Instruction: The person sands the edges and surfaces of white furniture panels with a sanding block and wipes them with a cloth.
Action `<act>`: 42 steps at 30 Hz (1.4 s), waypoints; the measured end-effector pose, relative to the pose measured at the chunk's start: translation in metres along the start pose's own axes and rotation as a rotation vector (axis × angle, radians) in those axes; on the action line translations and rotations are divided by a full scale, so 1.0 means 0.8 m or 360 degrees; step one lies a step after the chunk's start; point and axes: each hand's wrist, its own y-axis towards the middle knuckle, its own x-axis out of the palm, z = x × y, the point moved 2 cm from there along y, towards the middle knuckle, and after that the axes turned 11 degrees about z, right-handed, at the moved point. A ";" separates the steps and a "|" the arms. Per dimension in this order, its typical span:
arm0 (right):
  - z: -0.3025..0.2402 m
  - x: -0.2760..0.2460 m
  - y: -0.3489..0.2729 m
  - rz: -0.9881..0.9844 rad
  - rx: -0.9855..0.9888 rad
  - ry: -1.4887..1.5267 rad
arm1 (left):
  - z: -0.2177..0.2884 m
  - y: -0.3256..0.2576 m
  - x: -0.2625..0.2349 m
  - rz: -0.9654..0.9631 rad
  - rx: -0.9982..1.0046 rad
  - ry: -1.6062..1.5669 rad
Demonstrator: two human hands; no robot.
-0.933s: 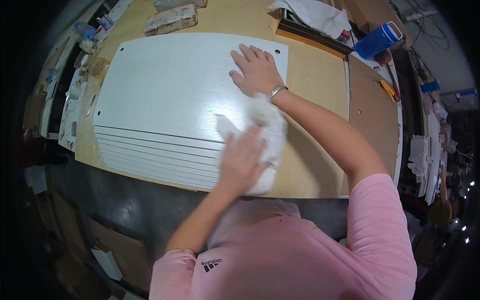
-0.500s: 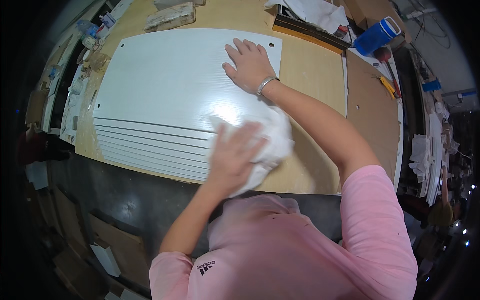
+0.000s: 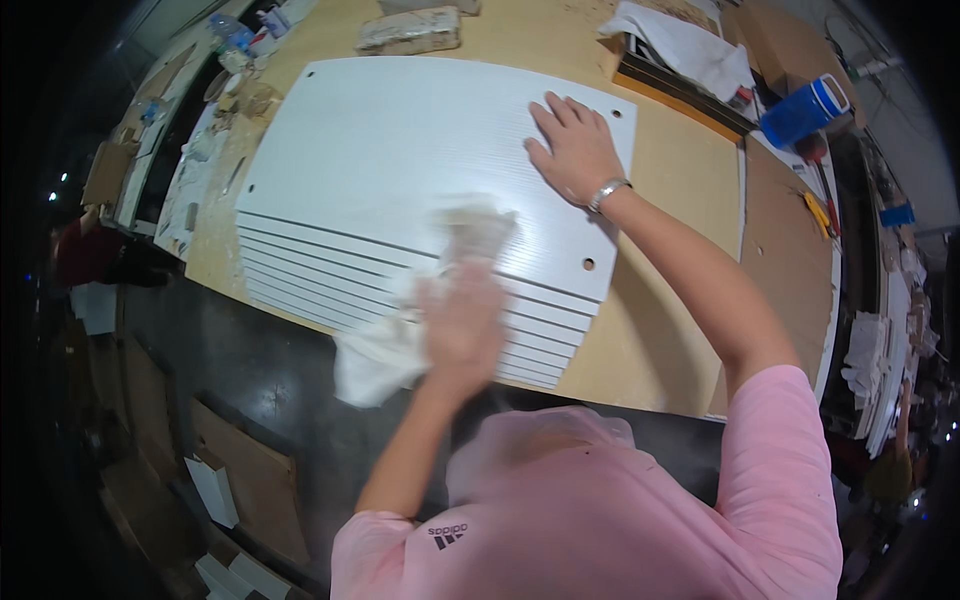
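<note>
Overhead, we look down on a wooden workbench (image 3: 690,230) with a stack of white panels (image 3: 400,160) lying flat on it. Top panel is broad, with small round holes near its corners; the stepped edges of the panels below show along the near side.

Our left hand (image 3: 460,325) is blurred. It lies palm down over a white cloth (image 3: 385,350), pressing it onto the near part of the stack. Fingers look loosely curled over the cloth, but the blur stops us telling how firmly they grip. One part of the cloth bunches on the top panel just beyond the fingers; the rest trails off the near edge of the panels and hangs over the dark floor (image 3: 250,360).

Our right hand (image 3: 572,150) lies flat and open on the far right part of the top panel, fingers spread, holding nothing. A metal watch band (image 3: 608,192) sits at the wrist. Both arms are bare below pink sleeves (image 3: 780,470).

Further off on the bench: a grey block (image 3: 410,30) beyond the panels, a white rag (image 3: 690,50) draped over a dark tray at the far right, and a blue container (image 3: 805,110) just beside it. Cardboard pieces (image 3: 250,470) lie on the floor to the left.
</note>
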 end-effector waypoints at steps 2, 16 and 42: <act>0.004 -0.004 0.000 -0.0047 0.0003 -0.0020 | 0.011 -0.003 0.028 -0.0263 0.0305 -0.0089; 0.011 -0.007 0.000 -0.0017 -0.0012 -0.0059 | -0.318 0.093 -0.190 0.1279 -0.1049 -0.1084; 0.013 -0.001 0.008 0.0071 -0.0040 0.0061 | 0.228 0.138 -0.180 -0.1271 0.1154 -0.0210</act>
